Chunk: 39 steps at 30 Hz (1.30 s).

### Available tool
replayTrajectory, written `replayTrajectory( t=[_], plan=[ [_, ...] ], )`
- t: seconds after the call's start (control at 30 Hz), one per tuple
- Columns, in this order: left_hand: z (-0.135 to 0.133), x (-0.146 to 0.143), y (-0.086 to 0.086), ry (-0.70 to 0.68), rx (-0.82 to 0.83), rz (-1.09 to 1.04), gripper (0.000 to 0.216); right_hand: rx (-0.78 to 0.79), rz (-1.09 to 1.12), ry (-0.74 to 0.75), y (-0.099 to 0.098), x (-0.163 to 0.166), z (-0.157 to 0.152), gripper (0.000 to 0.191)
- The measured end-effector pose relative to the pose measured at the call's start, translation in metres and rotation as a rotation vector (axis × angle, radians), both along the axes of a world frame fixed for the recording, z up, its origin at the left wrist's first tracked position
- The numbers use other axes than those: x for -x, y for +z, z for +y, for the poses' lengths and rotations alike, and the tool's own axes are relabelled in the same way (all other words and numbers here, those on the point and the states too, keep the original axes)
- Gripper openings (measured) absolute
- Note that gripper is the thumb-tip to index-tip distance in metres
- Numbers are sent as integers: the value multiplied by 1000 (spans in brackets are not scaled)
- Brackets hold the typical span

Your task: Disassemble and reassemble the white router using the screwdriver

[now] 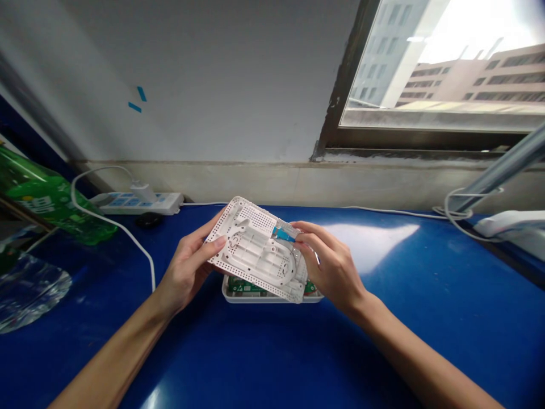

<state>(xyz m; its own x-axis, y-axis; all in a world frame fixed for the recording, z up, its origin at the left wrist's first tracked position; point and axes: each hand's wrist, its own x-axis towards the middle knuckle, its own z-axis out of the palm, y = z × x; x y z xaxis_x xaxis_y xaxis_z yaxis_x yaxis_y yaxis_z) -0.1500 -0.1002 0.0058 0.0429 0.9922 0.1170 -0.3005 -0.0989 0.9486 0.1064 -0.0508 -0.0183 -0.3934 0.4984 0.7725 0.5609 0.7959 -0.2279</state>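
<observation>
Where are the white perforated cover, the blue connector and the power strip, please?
White perforated cover [251, 247], head view, ribbed face.
Blue connector [283, 234], head view, blue body.
Power strip [168, 203], head view, right end.

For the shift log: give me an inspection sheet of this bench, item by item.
Surface: glossy blue tabletop, with window glare on it.
Job's things: white perforated plastic plate, lifted off the table; small blue part at its edge; shallow white tray beneath, holding a green circuit board.
Clutter: green plastic bottle at left; clear plastic object below it; small black round object.
Grippers: bare left hand and bare right hand both grip the plate.
Cables: thick white cable curving along the table at left; thin white cable along the wall foot.
Surroundings: white power strip; grey wall with blue tape marks; window showing buildings; metal tube; white device.
</observation>
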Motion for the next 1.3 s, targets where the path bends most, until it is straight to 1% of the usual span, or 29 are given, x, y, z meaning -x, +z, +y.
replayTrajectory(
  t=[0.23,0.37,0.53,0.63,0.7,0.8,0.83,0.9,0.97,1.03,1.17,1.23,1.3],
  plan=[
    [-2,-2,-2,16,-15,46,67,6,7,-24,-2,5,0,15],
    [-1,-4,-5,14,-34,33,66,28,30,-28,-2,2,-1,14],
    [1,-4,1,37,-50,33,65,104,51,-8,0,-2,-3,9],
    [2,-2,5,92,-66,25,62,215,139,34,3,-4,-2,10],
    [3,-1,7,101,-66,-6,57,345,233,80,4,-7,-1,17],
    [4,0,7,60,-50,-68,47,545,370,226,4,-11,2,38],
    [4,0,7,40,-55,-85,46,589,387,278,4,-13,3,42],
    [3,-1,7,-5,-76,-101,48,625,385,338,3,-16,4,42],
    [3,-2,7,-49,-101,-97,59,593,376,334,2,-19,4,36],
    [5,-3,6,-49,-98,-79,67,516,363,286,2,-20,3,35],
    [10,-3,0,46,-8,-68,68,296,232,200,5,-22,-3,34],
    [12,-1,0,93,45,-91,70,182,133,208,6,-23,-5,37],
    [11,0,2,123,103,-136,67,100,43,222,5,-25,-5,44]
  ],
)
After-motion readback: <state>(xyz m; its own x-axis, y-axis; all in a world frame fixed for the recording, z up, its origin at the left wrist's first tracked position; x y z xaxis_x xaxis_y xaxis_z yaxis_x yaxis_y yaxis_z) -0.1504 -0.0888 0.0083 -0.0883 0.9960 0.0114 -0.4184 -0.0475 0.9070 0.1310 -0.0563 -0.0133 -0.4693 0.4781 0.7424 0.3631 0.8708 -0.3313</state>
